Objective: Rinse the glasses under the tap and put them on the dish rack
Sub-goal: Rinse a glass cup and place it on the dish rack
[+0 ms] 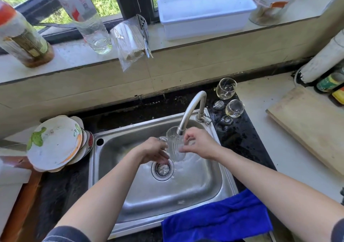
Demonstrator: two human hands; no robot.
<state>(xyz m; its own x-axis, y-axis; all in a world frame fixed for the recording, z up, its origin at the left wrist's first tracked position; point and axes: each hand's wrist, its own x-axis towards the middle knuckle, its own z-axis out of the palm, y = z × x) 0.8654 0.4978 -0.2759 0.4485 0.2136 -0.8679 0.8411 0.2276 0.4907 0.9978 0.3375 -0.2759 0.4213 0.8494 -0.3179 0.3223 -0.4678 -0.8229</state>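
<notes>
A clear ribbed glass mug (174,144) is held upright under the spout of the steel tap (192,109), over the steel sink (186,189). Water runs into it and spills over toward the drain (162,168). My left hand (154,150) grips the mug by its handle side. My right hand (199,143) touches its other side, fingers around the wall. Two stemmed wine glasses (226,89) (235,108) stand upright on the wet dark counter right of the tap.
Stacked plates (54,144) lean at the sink's left. A blue cloth (217,217) drapes over the front right rim. A wooden board (312,124) lies at the right. Bottles, a bag and a white tub (204,12) sit on the windowsill.
</notes>
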